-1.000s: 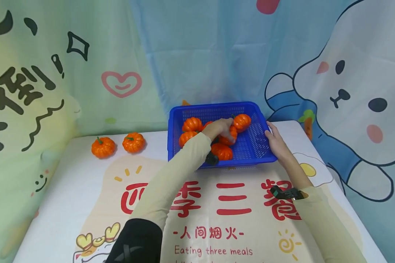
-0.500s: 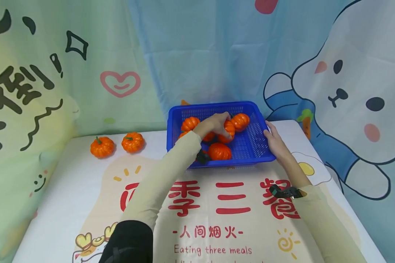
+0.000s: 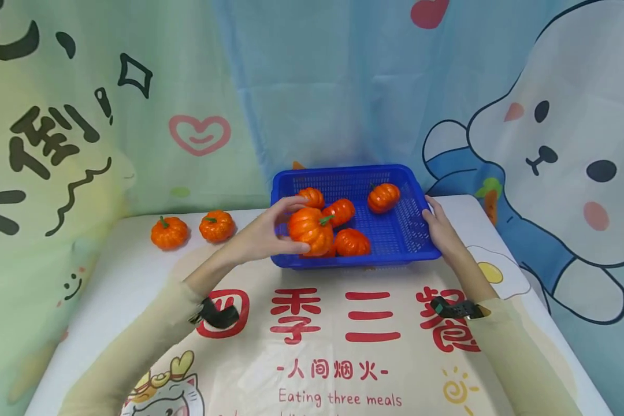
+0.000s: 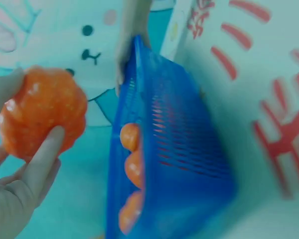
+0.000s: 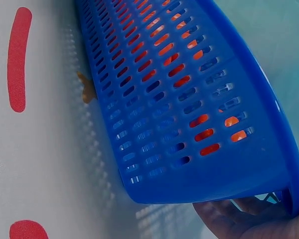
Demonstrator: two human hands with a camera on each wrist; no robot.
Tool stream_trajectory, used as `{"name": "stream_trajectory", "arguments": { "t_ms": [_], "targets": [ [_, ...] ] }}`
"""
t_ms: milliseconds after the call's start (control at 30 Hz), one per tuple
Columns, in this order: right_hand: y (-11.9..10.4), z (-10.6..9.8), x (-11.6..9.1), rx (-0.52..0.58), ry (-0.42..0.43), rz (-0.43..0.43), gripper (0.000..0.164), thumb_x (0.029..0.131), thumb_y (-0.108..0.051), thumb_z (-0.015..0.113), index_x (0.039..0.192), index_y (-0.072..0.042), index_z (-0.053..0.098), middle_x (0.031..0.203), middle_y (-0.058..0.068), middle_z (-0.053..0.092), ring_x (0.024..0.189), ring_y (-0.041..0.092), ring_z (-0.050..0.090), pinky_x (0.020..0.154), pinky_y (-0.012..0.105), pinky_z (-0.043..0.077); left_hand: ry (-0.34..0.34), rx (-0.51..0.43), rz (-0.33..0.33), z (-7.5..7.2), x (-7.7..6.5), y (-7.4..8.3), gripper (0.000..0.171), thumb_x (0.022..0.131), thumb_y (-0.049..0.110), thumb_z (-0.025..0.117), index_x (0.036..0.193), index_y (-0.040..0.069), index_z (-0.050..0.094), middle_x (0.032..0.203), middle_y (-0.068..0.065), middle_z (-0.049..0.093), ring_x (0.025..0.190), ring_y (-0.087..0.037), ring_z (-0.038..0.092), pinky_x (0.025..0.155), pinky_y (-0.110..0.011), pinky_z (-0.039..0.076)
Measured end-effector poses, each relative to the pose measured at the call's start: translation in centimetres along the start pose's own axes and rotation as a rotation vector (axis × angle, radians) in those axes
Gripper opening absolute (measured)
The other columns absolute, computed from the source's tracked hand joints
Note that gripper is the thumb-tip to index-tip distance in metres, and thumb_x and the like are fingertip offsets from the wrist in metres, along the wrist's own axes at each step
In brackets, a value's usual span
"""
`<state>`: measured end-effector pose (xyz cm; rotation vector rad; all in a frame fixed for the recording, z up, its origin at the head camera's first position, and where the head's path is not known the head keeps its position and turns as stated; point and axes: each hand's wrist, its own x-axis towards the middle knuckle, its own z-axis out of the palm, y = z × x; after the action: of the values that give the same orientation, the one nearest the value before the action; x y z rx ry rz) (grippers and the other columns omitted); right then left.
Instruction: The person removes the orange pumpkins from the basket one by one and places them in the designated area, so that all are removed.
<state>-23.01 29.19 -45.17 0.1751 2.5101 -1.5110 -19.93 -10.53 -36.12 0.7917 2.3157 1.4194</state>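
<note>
In the head view my left hand (image 3: 262, 234) grips a small orange pumpkin (image 3: 310, 232) with a green stem, raised over the left front of a blue plastic basket (image 3: 382, 258). The left wrist view shows thumb and fingers around that pumpkin (image 4: 42, 112), apart from the basket wall. My right hand (image 3: 441, 230) holds the basket's right rim. Its fingers show under the rim in the right wrist view, where the hand (image 5: 269, 221) is partly cut off. Inside the basket lie several more pumpkins, among them one at the back right (image 3: 383, 198) and one at the front (image 3: 352, 242).
Two pumpkins stand on the table left of the basket: one farther left (image 3: 169, 233), the other nearer (image 3: 217, 226). A printed cloth (image 3: 338, 341) covers the table in front. Behind the basket hangs a patterned curtain (image 3: 312, 86).
My left hand has lifted a pumpkin from the middle of the basket and carried it left and toward me. My right hand has stayed on the rim.
</note>
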Motion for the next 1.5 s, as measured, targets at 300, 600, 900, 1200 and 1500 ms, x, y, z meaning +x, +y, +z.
{"name": "stream_trajectory", "arguments": {
  "t_ms": [300,600,900,1200,1500],
  "targets": [
    [0.2,-0.2,-0.1,0.006,0.003,0.009,0.061,0.105,-0.046,0.015,0.156,-0.026,-0.011,0.164,0.018,-0.002,0.148,0.048,0.006,0.113,0.072,0.009,0.232,-0.148,-0.128,-1.2,-10.1,-5.3,0.072,0.086,0.016,0.074,0.148,0.023,0.038,0.15,-0.008,0.04,0.132,-0.037,0.045,0.085,-0.026,0.058],
    [0.4,-0.7,-0.3,0.01,0.011,-0.004,0.062,0.104,-0.047,0.015,0.156,-0.025,-0.012,0.163,0.019,-0.002,0.148,0.049,0.006,0.113,0.073,0.008,0.368,-0.099,-0.281,-0.8,-10.3,-8.4,0.068,0.086,0.028,0.074,0.141,0.016,0.036,0.143,-0.011,0.042,0.125,-0.033,0.05,0.092,-0.034,0.055],
    [0.0,-0.2,-0.2,0.005,0.008,0.001,0.061,0.104,-0.046,0.015,0.156,-0.026,-0.01,0.164,0.018,-0.002,0.148,0.048,0.004,0.113,0.072,0.007,0.541,0.007,-0.376,-0.5,-5.9,-11.8,0.082,0.08,0.041,0.078,0.138,0.007,0.031,0.142,-0.02,0.043,0.128,-0.036,0.047,0.107,-0.05,0.044],
    [-0.2,-0.3,0.1,-0.007,0.016,0.021,0.06,0.104,-0.046,0.015,0.156,-0.028,-0.01,0.164,0.017,-0.002,0.148,0.049,0.005,0.112,0.073,0.009,0.589,0.111,-0.39,-0.6,-2.1,-13.9,0.082,0.078,0.039,0.08,0.132,0.003,0.03,0.135,-0.023,0.046,0.123,-0.037,0.05,0.112,-0.047,0.039],
    [0.0,0.0,0.0,-0.006,0.021,0.025,0.06,0.104,-0.047,0.015,0.156,-0.027,-0.011,0.164,0.018,-0.001,0.148,0.049,0.006,0.113,0.072,0.01,0.587,0.145,-0.414,-0.5,0.0,-14.5,0.078,0.079,0.033,0.08,0.13,0.003,0.029,0.128,-0.024,0.051,0.118,-0.036,0.054,0.111,-0.044,0.041]
  ]
}}
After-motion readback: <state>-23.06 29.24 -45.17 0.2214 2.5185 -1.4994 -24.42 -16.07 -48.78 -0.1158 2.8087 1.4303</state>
